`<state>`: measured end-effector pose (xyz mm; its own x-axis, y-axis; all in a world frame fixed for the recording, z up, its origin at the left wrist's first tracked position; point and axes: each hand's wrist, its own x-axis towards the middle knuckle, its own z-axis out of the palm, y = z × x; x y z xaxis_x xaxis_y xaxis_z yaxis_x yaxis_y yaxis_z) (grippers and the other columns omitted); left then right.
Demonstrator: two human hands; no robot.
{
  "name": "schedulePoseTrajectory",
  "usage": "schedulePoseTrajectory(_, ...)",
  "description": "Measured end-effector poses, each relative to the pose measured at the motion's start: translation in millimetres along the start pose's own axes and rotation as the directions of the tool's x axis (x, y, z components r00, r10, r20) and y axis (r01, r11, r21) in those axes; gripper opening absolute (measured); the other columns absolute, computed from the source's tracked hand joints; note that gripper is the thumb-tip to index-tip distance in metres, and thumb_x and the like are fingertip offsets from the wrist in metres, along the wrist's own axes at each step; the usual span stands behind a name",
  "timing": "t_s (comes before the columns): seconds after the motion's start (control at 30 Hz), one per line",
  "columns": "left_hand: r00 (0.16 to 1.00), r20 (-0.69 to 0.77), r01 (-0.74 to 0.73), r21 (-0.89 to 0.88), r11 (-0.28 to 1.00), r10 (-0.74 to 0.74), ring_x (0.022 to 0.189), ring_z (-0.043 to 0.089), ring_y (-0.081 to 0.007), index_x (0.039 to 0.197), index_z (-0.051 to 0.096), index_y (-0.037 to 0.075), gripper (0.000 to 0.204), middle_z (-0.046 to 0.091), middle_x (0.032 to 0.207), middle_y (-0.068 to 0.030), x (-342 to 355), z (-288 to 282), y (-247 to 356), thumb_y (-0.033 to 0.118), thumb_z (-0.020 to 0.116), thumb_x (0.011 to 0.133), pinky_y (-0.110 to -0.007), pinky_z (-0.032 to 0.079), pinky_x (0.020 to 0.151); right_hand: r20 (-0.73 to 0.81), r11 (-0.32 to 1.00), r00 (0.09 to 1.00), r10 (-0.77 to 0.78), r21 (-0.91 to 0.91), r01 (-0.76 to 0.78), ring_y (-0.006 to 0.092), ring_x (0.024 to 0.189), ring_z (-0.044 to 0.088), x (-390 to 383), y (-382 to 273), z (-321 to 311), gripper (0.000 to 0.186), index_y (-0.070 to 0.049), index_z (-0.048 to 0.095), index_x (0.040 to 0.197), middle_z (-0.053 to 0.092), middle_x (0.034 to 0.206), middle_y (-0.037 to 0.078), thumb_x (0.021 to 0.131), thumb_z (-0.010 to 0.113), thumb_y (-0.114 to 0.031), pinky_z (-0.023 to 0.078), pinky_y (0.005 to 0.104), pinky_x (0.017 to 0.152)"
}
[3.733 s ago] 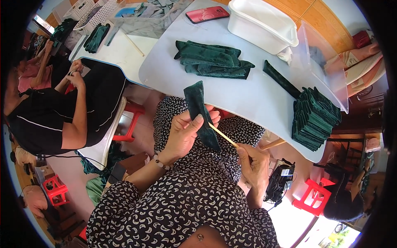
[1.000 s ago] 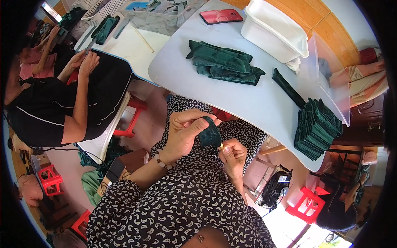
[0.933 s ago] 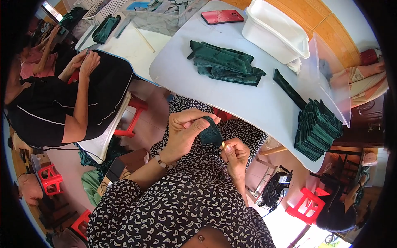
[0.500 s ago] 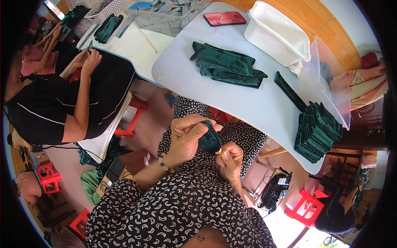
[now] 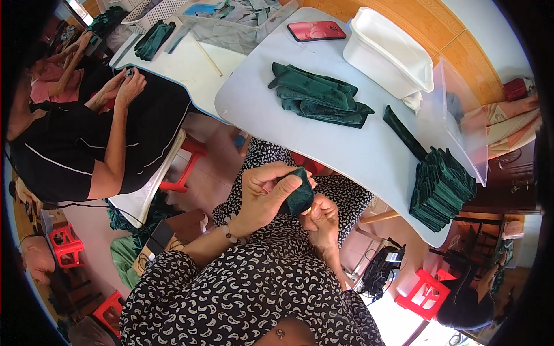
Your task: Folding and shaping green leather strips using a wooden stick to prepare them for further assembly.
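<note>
Left hand: from my remote seat I see the left hand (image 5: 266, 193) gripping, thumb pressed on the near face of the cloth, fingers mostly hidden behind it.
Right hand: the right hand (image 5: 322, 222) is pinched at the cloth's lower end, on what I take for a slim stick (image 5: 312, 210); only a small yellowish bit shows.
Green velvet piece: one, dark; the green velvet piece (image 5: 299, 195) is bunched between both hands, above the lap and off the table (image 5: 259, 106).
Stick tip, hazard: hidden from me; pushed too hard or at a slant, it could pierce the velvet or strain a seam.
Left thumb, hazard: a slack hold could let the bunched cloth spring open or slide off the stick; too tight a hold could jam it.
Fingers behind cloth, hazard: a sudden slip of the stick could jab them, since the cloth hides its point.
Lap, hazard: the patterned dress (image 5: 248, 288) lies beneath; a dropped piece could slide from it to the floor.
Loose pile: the loose green pile (image 5: 323, 95) lies on the table, unevenly layered; a brushing sleeve could spread it.
Neat stack: the neat green stack (image 5: 441, 190) sits close to the table's right edge; a knock could topple it over.
</note>
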<state>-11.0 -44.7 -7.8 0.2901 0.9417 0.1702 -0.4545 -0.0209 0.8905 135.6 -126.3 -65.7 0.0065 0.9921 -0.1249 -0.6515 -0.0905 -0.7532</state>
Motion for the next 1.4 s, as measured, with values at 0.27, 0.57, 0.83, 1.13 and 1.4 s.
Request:
schedulePoseTrajectory(0.27, 0.998, -0.006, -0.066, 0.178, 0.982, 0.068, 0.079, 0.067, -0.0149, 0.102, 0.068, -0.006, 0.019, 0.071, 0.091, -0.0131, 9, -1, 13, 0.008, 0.066, 0.09, -0.024, 0.053, 0.071, 0.071, 0.987, 0.997, 0.025, -0.161, -0.013, 0.0038, 0.043, 0.029, 2, -12, -11, 0.032, -0.001, 0.059, 0.084, 0.045, 0.056, -0.003, 0.096, 0.059, -0.03, 0.018, 0.0221, 0.041)
schedulePoseTrajectory(0.57, 0.994, -0.073, -0.076, 0.042, 0.996, 0.079, 0.076, 0.067, -0.015, 0.099, 0.07, -0.005, 0.016, 0.071, 0.088, -0.0133, -1, 2, 8, 0.007, 0.065, 0.09, -0.024, 0.052, 0.069, 0.016, 0.99, 1.0, -0.024, -0.14, 0.026, 0.004, 0.044, 0.03, -1, -12, 2, 0.03, 0.002, 0.061, 0.084, 0.047, 0.057, -0.002, 0.095, 0.061, -0.026, 0.02, 0.022, 0.041)
schedulePoseTrajectory(0.83, 0.996, 0.021, -0.09, 0.249, 0.964, 0.088, 0.07, 0.064, -0.0115, 0.094, 0.071, -0.004, 0.013, 0.071, 0.082, -0.0103, 2, -3, 16, 0.007, 0.066, 0.088, -0.022, 0.048, 0.063, -0.009, 0.98, 0.998, -0.061, -0.19, 0.058, 0.0038, 0.041, 0.027, -8, -13, -1, 0.027, 0.001, 0.06, 0.084, 0.053, 0.06, 0.001, 0.094, 0.063, -0.024, 0.018, 0.0222, 0.039)
schedulePoseTrajectory(1.13, 0.985, 0.119, -0.159, 0.307, 0.938, 0.128, 0.069, 0.063, -0.0119, 0.097, 0.068, -0.006, 0.019, 0.069, 0.084, -0.0126, -1, -2, 11, 0.012, 0.063, 0.092, -0.022, 0.049, 0.063, -0.022, 0.959, 0.992, -0.126, -0.259, 0.116, 0.0038, 0.045, 0.034, -3, -19, -4, 0.028, 0.002, 0.062, 0.085, 0.049, 0.059, -0.002, 0.095, 0.062, -0.024, 0.023, 0.022, 0.041)
schedulePoseTrajectory(1.4, 0.927, 0.009, -0.306, 0.6, 0.739, 0.376, 0.07, 0.063, -0.0147, 0.099, 0.071, -0.003, 0.023, 0.07, 0.086, -0.012, 18, -3, 42, -0.003, 0.074, 0.076, -0.025, 0.049, 0.063, -0.153, 0.887, 0.974, -0.166, -0.455, 0.079, 0.0026, 0.051, 0.038, -19, -50, -73, 0.029, -0.001, 0.063, 0.086, 0.053, 0.067, -0.003, 0.089, 0.069, -0.029, 0.026, 0.0205, 0.045)
